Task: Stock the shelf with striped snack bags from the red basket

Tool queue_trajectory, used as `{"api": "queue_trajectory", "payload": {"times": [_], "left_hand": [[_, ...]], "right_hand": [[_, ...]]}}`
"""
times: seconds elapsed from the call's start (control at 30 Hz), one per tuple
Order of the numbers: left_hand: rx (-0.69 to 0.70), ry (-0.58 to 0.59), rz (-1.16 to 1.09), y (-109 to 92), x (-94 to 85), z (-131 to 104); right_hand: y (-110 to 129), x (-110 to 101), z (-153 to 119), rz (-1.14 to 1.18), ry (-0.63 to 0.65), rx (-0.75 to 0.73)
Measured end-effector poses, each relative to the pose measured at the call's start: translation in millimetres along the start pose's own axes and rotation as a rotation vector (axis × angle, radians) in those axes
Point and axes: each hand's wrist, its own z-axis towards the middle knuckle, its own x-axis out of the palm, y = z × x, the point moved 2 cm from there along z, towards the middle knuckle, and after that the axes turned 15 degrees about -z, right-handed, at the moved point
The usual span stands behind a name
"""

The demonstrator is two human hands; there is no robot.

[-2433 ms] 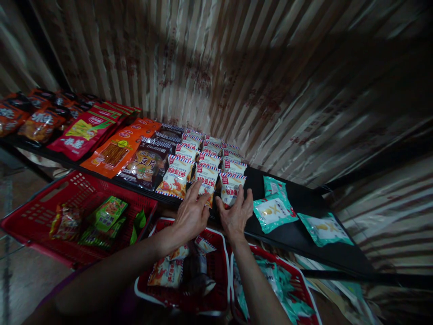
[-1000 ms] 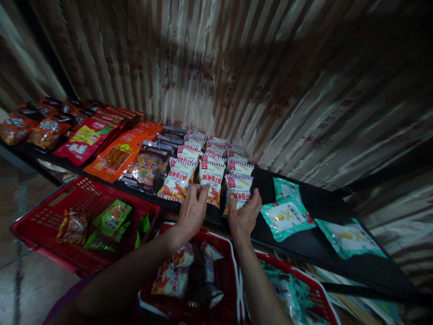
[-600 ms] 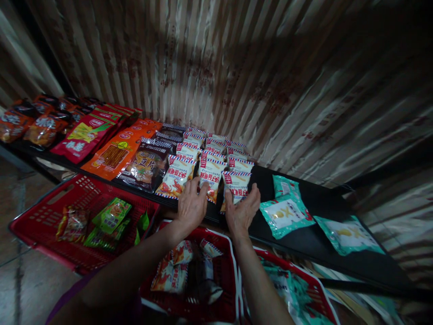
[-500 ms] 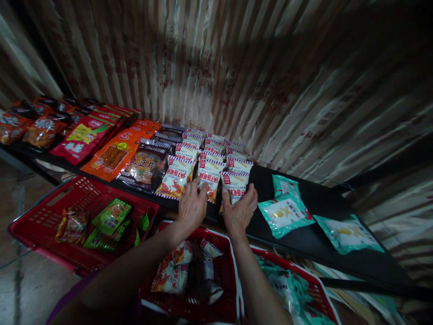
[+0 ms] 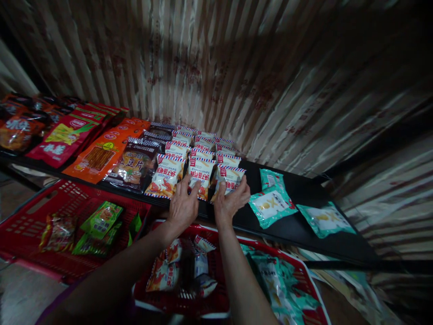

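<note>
White snack bags with red lettering and striped edges stand in rows on a black shelf (image 5: 291, 185). My right hand (image 5: 232, 201) grips the lower part of the front bag of the right row (image 5: 229, 175), thumb at its left side and fingers at its right. My left hand (image 5: 184, 205) rests against the lower part of the middle front bag (image 5: 199, 174), thumb and forefinger apart. Just left of that hand stands the left front bag (image 5: 165, 175). The bottoms of the middle and right bags are partly hidden by my fingers.
Teal snack bags (image 5: 272, 205) lie on the shelf at right. Brown (image 5: 133, 164), orange (image 5: 101, 155) and pink-red packets (image 5: 66, 135) line its left. Below are a red basket of green packets (image 5: 20, 230), one of white bags (image 5: 221, 293) and one of teal bags (image 5: 316, 289).
The camera view has shifted, so the shelf and baskets appear further left. Both hands stay at the same front bags, with only slight finger movement.
</note>
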Motion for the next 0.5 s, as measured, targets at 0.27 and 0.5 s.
{"api": "queue_trajectory", "payload": {"times": [0.27, 0.5], "left_hand": [[0.149, -0.056, -0.055, -17, 0.7, -10], [0.083, 0.076, -0.362, -48, 25.2, -25]], "right_hand": [[3, 4, -7, 0.007, 0.058, 0.051], [-9, 5, -3, 0.124, 0.126, 0.143]]}}
